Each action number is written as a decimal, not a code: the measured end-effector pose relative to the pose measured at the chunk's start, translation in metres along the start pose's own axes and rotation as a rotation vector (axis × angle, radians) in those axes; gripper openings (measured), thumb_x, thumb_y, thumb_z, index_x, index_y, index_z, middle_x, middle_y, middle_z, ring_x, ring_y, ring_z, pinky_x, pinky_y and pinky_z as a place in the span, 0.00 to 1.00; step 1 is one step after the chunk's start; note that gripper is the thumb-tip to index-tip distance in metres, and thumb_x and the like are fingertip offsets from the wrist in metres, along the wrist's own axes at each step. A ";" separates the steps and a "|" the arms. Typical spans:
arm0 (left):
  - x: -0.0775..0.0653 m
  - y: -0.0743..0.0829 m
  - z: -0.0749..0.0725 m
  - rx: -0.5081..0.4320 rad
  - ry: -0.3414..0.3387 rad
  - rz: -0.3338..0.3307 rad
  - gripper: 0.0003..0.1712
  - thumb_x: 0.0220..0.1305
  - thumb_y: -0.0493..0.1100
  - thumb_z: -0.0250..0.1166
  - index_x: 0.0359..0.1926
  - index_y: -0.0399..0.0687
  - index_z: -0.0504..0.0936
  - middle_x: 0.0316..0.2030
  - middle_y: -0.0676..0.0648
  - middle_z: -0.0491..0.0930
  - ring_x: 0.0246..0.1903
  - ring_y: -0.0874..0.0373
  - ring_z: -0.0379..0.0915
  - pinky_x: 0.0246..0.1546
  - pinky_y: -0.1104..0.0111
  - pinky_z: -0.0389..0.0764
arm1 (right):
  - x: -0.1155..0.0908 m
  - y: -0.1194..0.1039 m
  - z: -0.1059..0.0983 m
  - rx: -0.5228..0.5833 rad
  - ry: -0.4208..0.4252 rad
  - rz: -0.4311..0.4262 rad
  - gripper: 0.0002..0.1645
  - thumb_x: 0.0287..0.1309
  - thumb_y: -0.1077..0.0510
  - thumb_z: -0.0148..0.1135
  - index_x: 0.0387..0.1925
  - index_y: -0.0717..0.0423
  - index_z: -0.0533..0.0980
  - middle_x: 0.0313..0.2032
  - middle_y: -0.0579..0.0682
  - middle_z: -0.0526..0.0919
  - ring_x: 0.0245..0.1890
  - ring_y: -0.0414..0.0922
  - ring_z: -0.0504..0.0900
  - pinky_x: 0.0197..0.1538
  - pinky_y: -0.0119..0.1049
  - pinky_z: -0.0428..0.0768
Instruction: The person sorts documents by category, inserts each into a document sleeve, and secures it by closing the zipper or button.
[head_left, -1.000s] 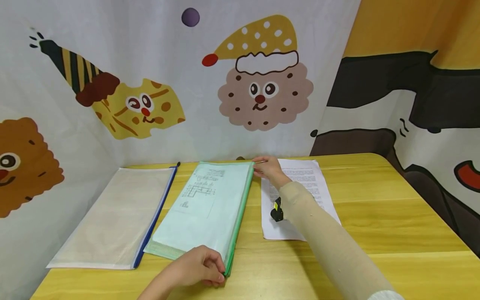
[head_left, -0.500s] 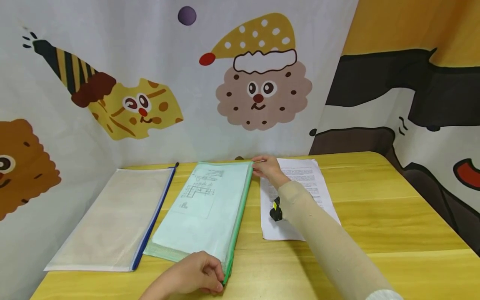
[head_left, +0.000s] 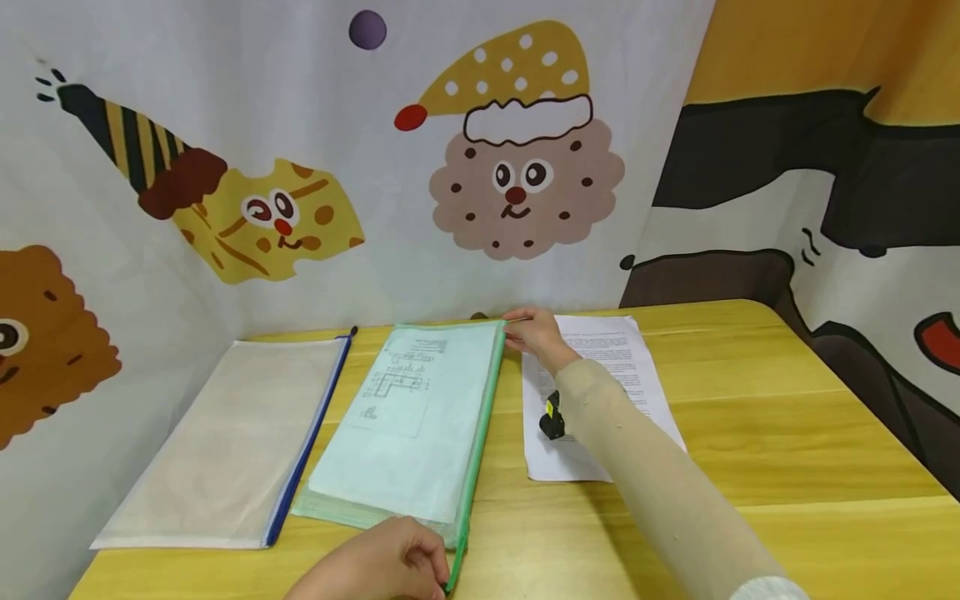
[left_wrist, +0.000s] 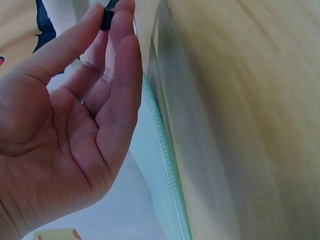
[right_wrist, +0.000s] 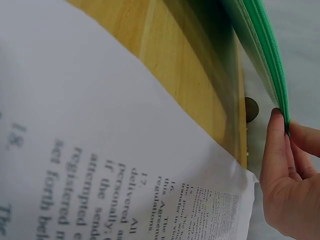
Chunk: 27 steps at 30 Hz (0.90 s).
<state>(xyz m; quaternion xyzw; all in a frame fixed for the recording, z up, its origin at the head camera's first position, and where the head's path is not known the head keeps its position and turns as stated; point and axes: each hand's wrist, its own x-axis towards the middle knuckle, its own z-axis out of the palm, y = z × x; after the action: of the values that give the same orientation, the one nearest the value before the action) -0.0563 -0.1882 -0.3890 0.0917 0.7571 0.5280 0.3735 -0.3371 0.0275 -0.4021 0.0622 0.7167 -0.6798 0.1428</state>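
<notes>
A green mesh zipper bag (head_left: 450, 417) lies on the table with printed sheets inside, a drawing on the top one. My left hand (head_left: 378, 562) is at its near right corner, pinching a small black zipper pull (left_wrist: 106, 20) between thumb and fingers. Green zipper tape (head_left: 457, 567) stretches past the bag's corner to that hand. At the far right corner, my right hand (head_left: 542, 337) pinches the bag's zipper edge (right_wrist: 285, 105) between thumb and fingers. In the right wrist view that edge is raised off the table.
Left of the green bag lies a whitish zipper bag (head_left: 217, 450) with a blue zipper. Printed paper (head_left: 566, 462) lies to the right, partly under the right forearm, where a small black object (head_left: 552, 421) shows at the wrist. A cartoon curtain (head_left: 420, 283) hangs behind the table.
My left hand has slid toward the near table edge with the zipper pull, and more green tape extends beyond the bag's corner. The right hand has kept its hold at the far corner.
</notes>
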 end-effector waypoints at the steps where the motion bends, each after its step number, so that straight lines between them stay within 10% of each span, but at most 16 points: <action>1: -0.001 0.000 0.001 -0.001 -0.006 0.004 0.05 0.57 0.29 0.64 0.30 0.40 0.83 0.24 0.51 0.83 0.25 0.63 0.75 0.25 0.76 0.73 | 0.000 0.000 0.000 -0.004 -0.002 -0.003 0.21 0.64 0.67 0.61 0.58 0.64 0.76 0.39 0.52 0.80 0.30 0.38 0.80 0.42 0.29 0.85; 15: -0.002 0.000 0.005 0.041 -0.102 0.075 0.04 0.61 0.34 0.66 0.31 0.37 0.84 0.21 0.56 0.77 0.22 0.70 0.69 0.25 0.80 0.71 | -0.001 0.003 -0.004 -0.031 0.015 -0.012 0.19 0.65 0.67 0.60 0.57 0.65 0.77 0.47 0.56 0.81 0.31 0.38 0.81 0.56 0.41 0.84; 27: -0.001 0.006 -0.005 0.064 -0.005 0.071 0.00 0.59 0.33 0.67 0.32 0.41 0.84 0.27 0.52 0.85 0.27 0.65 0.77 0.29 0.76 0.76 | -0.002 0.004 -0.005 -0.001 -0.016 -0.004 0.21 0.66 0.67 0.59 0.59 0.66 0.75 0.42 0.54 0.80 0.30 0.38 0.81 0.53 0.38 0.84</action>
<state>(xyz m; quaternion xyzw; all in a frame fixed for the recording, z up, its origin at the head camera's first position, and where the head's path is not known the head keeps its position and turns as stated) -0.0604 -0.1900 -0.3821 0.1316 0.7691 0.5161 0.3534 -0.3349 0.0332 -0.4051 0.0550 0.7160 -0.6802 0.1473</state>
